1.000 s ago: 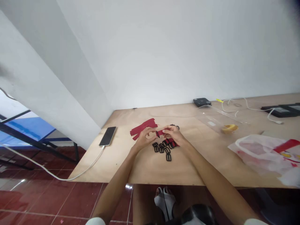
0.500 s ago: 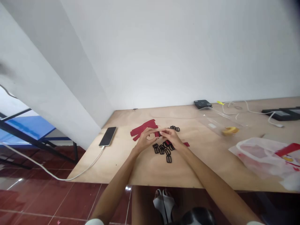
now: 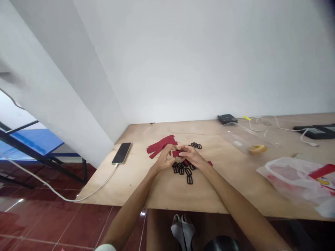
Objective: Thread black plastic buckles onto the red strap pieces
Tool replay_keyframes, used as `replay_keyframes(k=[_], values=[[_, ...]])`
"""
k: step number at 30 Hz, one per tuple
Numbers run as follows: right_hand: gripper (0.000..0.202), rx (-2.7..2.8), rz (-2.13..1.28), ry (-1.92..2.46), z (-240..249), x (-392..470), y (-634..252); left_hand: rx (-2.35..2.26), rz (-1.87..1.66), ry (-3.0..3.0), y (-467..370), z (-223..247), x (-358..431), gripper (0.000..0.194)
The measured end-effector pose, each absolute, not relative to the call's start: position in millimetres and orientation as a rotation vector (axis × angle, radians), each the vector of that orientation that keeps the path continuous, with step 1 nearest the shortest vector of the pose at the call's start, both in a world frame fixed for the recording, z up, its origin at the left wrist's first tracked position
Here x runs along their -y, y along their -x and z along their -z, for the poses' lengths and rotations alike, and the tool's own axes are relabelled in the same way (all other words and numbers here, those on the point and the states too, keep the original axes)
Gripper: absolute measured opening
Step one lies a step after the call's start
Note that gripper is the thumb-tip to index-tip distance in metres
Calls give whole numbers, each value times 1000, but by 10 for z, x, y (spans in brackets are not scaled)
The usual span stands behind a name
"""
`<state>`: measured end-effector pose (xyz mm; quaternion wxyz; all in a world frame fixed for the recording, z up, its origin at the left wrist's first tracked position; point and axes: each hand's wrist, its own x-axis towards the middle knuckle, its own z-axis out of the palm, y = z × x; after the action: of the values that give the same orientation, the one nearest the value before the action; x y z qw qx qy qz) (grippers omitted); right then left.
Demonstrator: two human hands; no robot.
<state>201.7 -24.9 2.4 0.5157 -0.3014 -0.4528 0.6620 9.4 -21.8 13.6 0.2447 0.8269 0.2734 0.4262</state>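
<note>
Pinches red strip [image 3: 176,153] between fingers of left hand [image 3: 164,159] and right hand [image 3: 194,157]; looks midway, with loose black buckles [image 3: 190,180] and plain red strips [image 3: 161,144] left.

No lettering can be read: the white label [image 3: 238,143] on the clear bag [image 3: 244,135] toward the tabletop's [image 3: 167,195] far edge is too small.

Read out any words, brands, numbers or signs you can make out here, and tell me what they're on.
No text can be read.
Black box by the wall: pale marks, too small.
Clear plastic bag: white label, blurred.
Black devices at right: pale labels, too blurred.
White plastic bag: coloured print, no legible words.
</note>
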Motion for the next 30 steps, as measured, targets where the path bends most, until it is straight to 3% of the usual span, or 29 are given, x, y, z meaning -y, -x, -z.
replay_keyframes(k=[12, 15, 17, 25, 30], values=[[38, 1060, -1395, 829, -90, 175, -2288, -836, -1317, -2249, 54, -233, 185, 13], [41, 1154, -1369, 856, -25, 197, -2204, -859, -1284, -2369, 7, -159, 162, 45], [44, 1221, -1401, 849, 29, 221, -2092, -822, -1221, -2451, -40, -104, 163, 51], [41, 979, -1218, 923, 4, 82, -2292, -900, -1208, -2473, 51, -175, 141, 26], [46, 778, -1106, 910, -95, -7, -2616, -868, -951, -2538, 58, -209, 179, 16]])
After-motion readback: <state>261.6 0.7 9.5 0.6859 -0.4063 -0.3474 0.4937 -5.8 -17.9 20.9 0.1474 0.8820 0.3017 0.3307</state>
